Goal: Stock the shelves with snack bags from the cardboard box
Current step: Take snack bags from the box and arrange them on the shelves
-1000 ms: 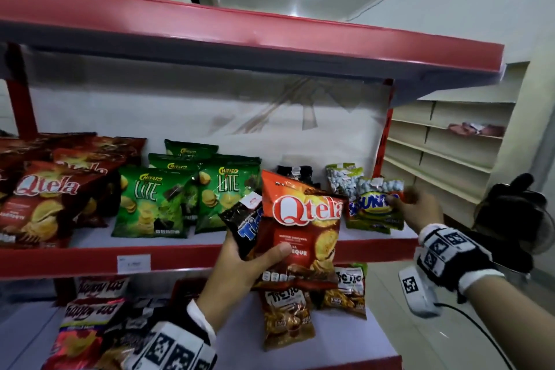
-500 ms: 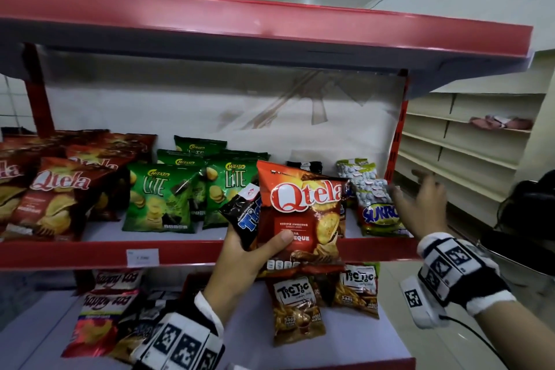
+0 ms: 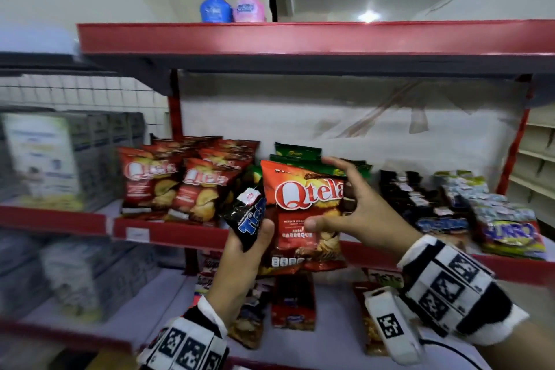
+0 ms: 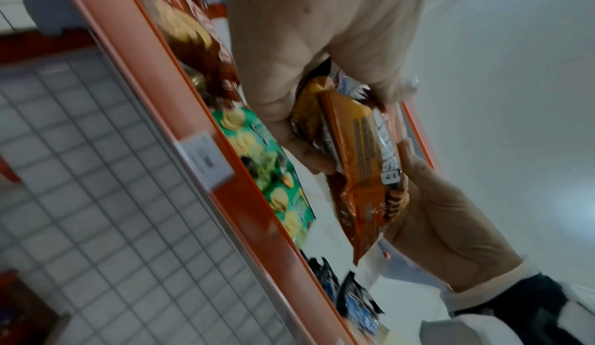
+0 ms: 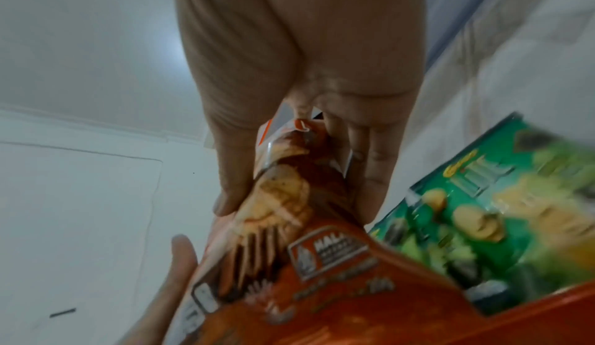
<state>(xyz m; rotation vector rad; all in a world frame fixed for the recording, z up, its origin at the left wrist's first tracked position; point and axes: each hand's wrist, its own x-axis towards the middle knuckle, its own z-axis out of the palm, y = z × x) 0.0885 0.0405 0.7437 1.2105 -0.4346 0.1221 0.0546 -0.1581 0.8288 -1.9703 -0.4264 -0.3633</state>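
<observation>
An orange Qtela barbecue bag (image 3: 300, 204) is held up in front of the middle shelf (image 3: 168, 233). My left hand (image 3: 249, 246) grips its lower left edge together with a small black snack bag (image 3: 250, 216). My right hand (image 3: 354, 210) pinches the Qtela bag's right side, thumb on the front and fingers behind. The right wrist view shows the Qtela bag (image 5: 289, 261) between thumb and fingers of the right hand (image 5: 296, 70). In the left wrist view my left hand (image 4: 315, 58) is curled round the bag (image 4: 364, 162). Dark red Qtela bags (image 3: 168, 183) stand on the shelf to the left.
Green Lite bags (image 3: 297, 152) stand right behind the held bag. Black packets (image 3: 402, 189) and Sunro bags (image 3: 507, 228) fill the shelf's right end. More snack bags (image 3: 291, 300) lie on the lower shelf. Two bottles (image 3: 231, 6) stand on the top shelf; grey boxes (image 3: 45, 159) sit far left.
My right hand left the packets at the shelf's right end and came across to take hold of the Qtela bag. The view swung left. My left hand kept both bags.
</observation>
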